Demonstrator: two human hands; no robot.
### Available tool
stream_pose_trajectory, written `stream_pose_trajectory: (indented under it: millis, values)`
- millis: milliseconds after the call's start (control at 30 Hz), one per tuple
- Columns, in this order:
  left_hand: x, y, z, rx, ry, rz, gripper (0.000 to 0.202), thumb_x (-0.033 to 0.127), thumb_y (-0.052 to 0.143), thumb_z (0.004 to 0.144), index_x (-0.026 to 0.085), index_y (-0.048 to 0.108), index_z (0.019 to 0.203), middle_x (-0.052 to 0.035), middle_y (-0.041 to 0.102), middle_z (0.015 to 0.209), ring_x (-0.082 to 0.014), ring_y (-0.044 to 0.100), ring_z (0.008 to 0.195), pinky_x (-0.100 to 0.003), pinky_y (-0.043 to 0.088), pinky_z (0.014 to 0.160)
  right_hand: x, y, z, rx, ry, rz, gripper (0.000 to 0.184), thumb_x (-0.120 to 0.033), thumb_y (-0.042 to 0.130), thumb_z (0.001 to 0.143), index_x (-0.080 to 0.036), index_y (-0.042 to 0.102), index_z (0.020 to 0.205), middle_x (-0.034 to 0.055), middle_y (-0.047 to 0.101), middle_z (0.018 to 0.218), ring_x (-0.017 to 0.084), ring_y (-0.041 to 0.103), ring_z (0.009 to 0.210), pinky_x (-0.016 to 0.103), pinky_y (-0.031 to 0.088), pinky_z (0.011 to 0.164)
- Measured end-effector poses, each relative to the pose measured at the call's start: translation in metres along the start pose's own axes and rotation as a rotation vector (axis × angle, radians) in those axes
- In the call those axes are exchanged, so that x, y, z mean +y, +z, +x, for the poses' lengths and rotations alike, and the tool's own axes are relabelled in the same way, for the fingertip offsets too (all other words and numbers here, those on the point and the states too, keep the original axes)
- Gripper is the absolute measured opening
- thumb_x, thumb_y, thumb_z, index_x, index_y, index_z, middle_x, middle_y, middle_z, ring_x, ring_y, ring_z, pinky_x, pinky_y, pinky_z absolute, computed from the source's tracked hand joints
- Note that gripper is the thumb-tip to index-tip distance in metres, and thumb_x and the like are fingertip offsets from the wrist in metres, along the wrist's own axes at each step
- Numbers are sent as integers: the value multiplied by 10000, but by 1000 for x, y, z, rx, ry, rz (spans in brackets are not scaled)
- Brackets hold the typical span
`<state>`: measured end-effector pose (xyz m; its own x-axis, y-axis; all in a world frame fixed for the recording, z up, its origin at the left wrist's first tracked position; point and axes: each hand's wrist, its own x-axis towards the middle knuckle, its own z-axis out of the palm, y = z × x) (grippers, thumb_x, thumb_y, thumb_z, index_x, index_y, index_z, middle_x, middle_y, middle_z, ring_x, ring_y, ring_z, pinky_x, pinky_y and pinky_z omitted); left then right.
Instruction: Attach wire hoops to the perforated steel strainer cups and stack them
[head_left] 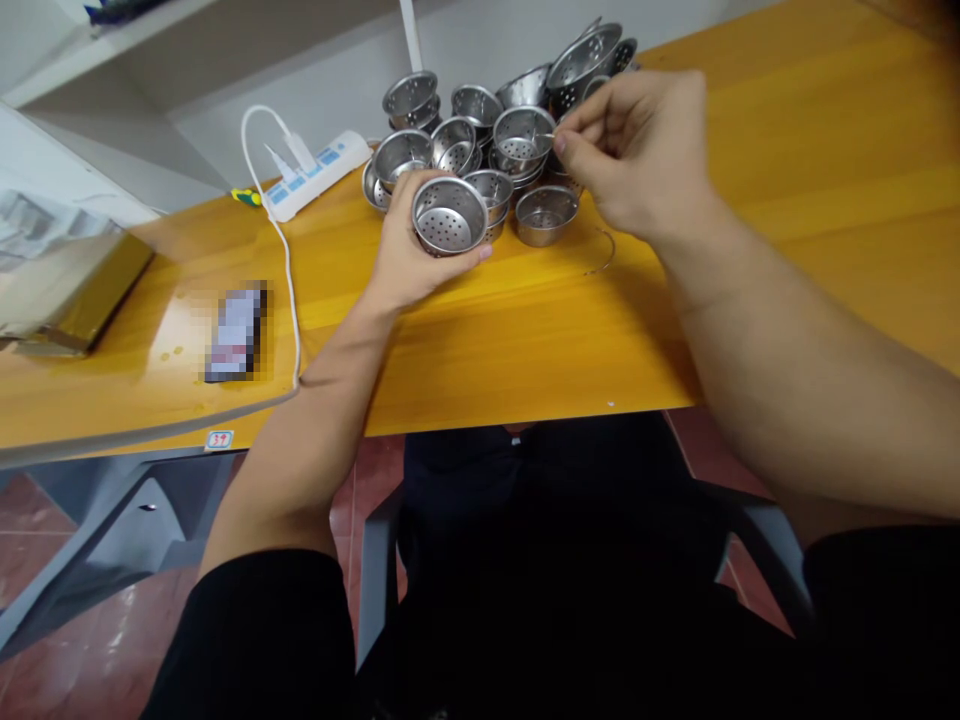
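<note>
My left hand (pixel 409 262) is wrapped round a small perforated steel strainer cup (pixel 448 215), its open mouth tilted toward me, just above the yellow table (pixel 810 190). My right hand (pixel 637 145) hovers to the right of it, thumb and forefinger pinched on a thin wire piece (pixel 546 135) that is barely visible. Behind both hands lies a pile of several more steel strainer cups (pixel 501 125), some stacked. A thin wire ring (pixel 604 250) lies on the table below my right hand.
A white power strip (pixel 315 172) with a plug and white cable (pixel 289 265) sits at the back left. A blurred-out flat item (pixel 236 333) lies left of the cable. A shiny gold-sided box (pixel 71 285) is at far left. A grey wall runs behind.
</note>
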<state>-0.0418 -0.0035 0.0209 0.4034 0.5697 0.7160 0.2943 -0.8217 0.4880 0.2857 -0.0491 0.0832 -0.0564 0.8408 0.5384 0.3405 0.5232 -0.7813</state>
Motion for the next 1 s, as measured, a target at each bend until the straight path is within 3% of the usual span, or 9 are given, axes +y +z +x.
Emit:
stream_pose_trajectory:
  millis: [67,200,400,533,600,700,800,1000]
  values:
    - [-7,4,0,13,19,-49,932,970,1022,915,501,620,1613,-88,780,1558,-447,720,1429,-837,588,1264,3,1,1,5,13,-17,286,-462,981,1051,-317,753,957,52,746,927,248,656,800,432,585,806]
    - [-18,13,2,94,41,-133,1110,1018,1117,722,475,609,1545,-76,772,1463,-431,764,1324,-746,657,1168,0,2,0,15,20,-11,242,-318,928,1044,-294,716,930,38,712,877,213,608,748,405,527,761]
    - [-12,14,2,64,2,-69,1068,1130,844,920,478,535,1707,-111,707,1684,-455,719,1568,-720,610,1329,-15,1,-6,18,95,-48,415,-618,998,969,-366,681,877,67,722,881,296,652,792,504,613,837]
    - [-1,9,2,39,12,-65,974,1056,950,911,512,626,1651,-78,759,1650,-451,743,1495,-792,632,1304,-17,0,-5,32,137,-115,485,-778,978,932,-390,692,879,81,751,902,351,724,852,567,670,899]
    - [2,8,1,43,12,-76,894,1009,987,920,528,651,1595,-68,782,1583,-433,769,1417,-800,654,1267,-14,1,-5,36,137,-124,414,-702,972,953,-389,710,887,84,768,912,356,743,869,569,675,909]
    - [-2,9,0,50,16,-96,901,1007,1005,903,504,629,1549,-73,792,1486,-419,800,1321,-762,683,1197,-7,4,-3,31,114,-123,235,-472,940,961,-355,743,905,100,804,950,361,781,917,556,668,924]
    - [-10,11,0,64,-6,-58,969,1027,992,908,474,575,1586,-91,777,1504,-430,789,1379,-725,664,1219,-1,6,-2,10,83,-98,127,-321,898,948,-329,773,935,95,831,974,342,792,925,519,661,908]
    - [-1,14,0,33,-29,-42,1053,1053,921,962,497,505,1754,-96,725,1676,-426,729,1564,-694,645,1304,-6,6,-4,-15,89,-42,219,-374,925,999,-316,727,926,49,775,838,285,743,776,455,619,798]
